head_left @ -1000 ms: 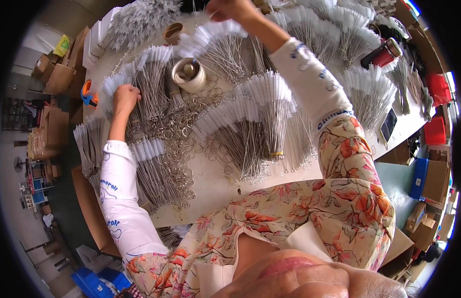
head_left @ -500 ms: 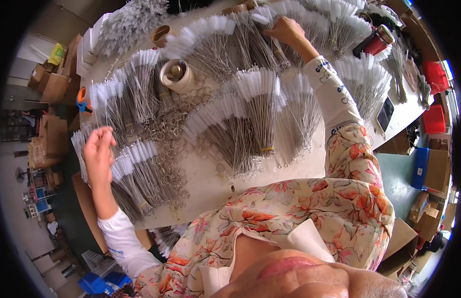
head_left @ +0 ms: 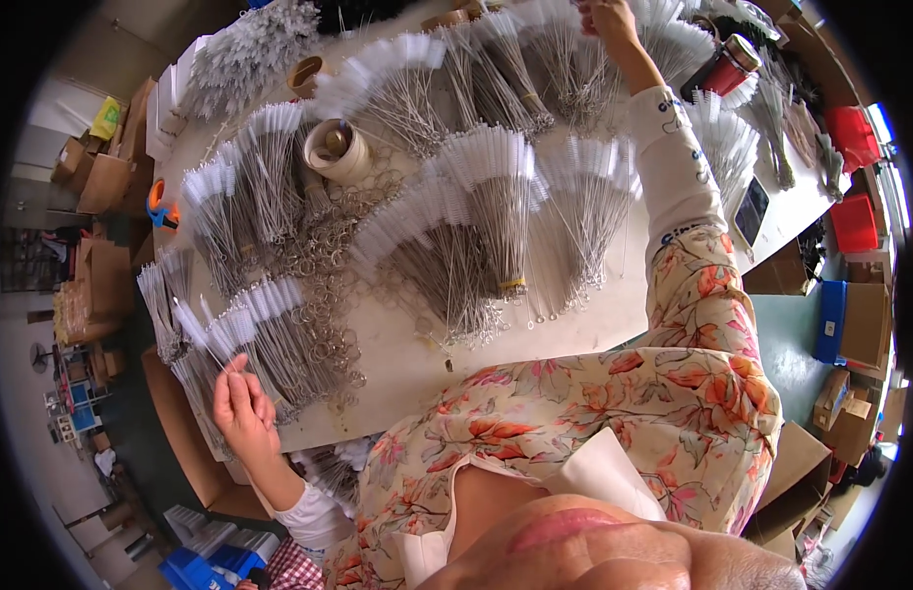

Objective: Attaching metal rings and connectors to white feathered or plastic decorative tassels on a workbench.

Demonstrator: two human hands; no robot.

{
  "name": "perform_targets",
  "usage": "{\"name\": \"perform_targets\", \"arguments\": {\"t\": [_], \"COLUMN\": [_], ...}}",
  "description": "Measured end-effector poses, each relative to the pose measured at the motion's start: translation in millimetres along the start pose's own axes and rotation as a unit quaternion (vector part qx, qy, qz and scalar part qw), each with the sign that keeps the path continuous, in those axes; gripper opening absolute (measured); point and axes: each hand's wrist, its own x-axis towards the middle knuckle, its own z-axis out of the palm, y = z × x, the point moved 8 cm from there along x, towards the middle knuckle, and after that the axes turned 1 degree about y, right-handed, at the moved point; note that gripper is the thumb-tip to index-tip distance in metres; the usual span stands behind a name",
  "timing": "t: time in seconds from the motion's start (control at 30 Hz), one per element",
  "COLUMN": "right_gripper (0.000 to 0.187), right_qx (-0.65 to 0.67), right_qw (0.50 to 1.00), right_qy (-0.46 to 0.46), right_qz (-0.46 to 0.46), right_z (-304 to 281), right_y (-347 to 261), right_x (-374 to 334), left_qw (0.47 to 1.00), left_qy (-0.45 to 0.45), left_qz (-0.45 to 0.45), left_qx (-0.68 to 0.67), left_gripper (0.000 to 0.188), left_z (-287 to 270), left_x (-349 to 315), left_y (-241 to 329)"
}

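At the table's left side, my left hand [head_left: 245, 401] is closed in a pinch on the thin wire stem of a cleaning brush [head_left: 218, 337] with white bristles. That brush is just above a pile of similar brushes [head_left: 279, 339] with looped wire ends. My right hand [head_left: 611, 18] reaches to the far edge of the table, over more white wire brushes [head_left: 565, 59]. Its fingers are bent together at the picture's upper rim, and what they hold is hard to see. A banded bundle of brushes [head_left: 506, 206] lies mid-table between the two hands.
Loose metal rings [head_left: 324, 265] are heaped left of the middle, below a round tape roll [head_left: 336, 149]. Orange-handled scissors [head_left: 161, 206] lie at the left edge. A red flask [head_left: 729, 65] and a phone [head_left: 752, 211] are at the right. Cardboard boxes [head_left: 107, 285] stand around.
My left hand has come down and toward me from the upper left brushes. My right hand has reached farther away and slightly right, to the picture's top edge.
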Motion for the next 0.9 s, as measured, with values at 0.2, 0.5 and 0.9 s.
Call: {"name": "perform_targets", "arguments": {"t": [0.2,0.5,0.9], "right_gripper": [0.032,0.033,0.024], "right_qx": [-0.484,-0.393,0.266], "right_qw": [0.872,0.913,0.827], "right_qy": [-0.025,0.006,-0.489], "right_qz": [-0.067,-0.111,-0.074], "right_z": [34,20,149], "right_y": [29,-6,-73], "right_x": [-3,-5,-375], "left_qw": [0.999,0.998,0.933], "left_qy": [0.003,0.017,-0.159], "left_qz": [-0.026,-0.032,0.314], "left_qx": [-0.044,-0.046,0.077], "left_gripper": [0.028,0.029,0.021], "left_z": [4,17,186], "left_x": [-10,-15,-18], "left_y": [-30,-55,26]}}
